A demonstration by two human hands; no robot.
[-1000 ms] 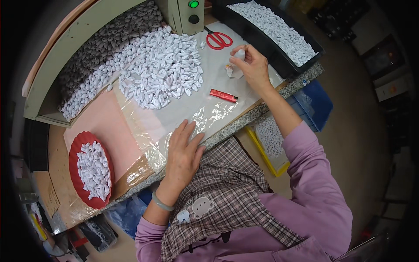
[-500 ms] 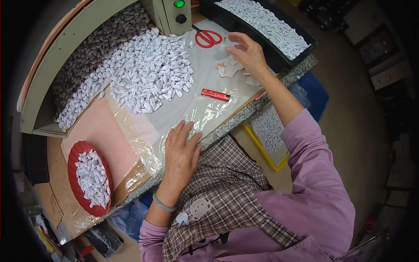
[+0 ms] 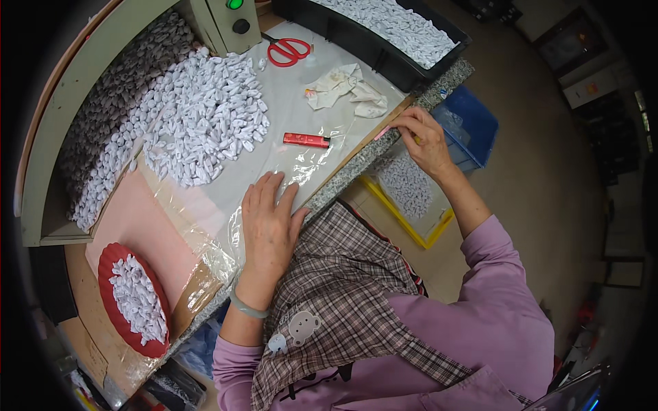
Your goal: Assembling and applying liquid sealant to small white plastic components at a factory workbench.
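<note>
My left hand lies flat on the clear plastic covering near the table's front edge, fingers stretched out and holding nothing. My right hand is at the right part of that edge, its fingers bent together beside a small pink strip. A yellowish bit shows under its fingers, too small to name. Farther in lie a red lighter, crumpled white tissue and red-handled scissors. A large heap of small white twisted pieces spreads to the left of these.
A grey-green housing with a lit green button arches over more white pieces. A red scalloped dish and a black bin hold similar pieces. Below the table edge are a yellow tray and a blue bin.
My right hand has moved from above the table beside the tissue to the table's edge, its fingers drawing together. My left hand stays flat on the plastic. The whole view has shifted slightly.
</note>
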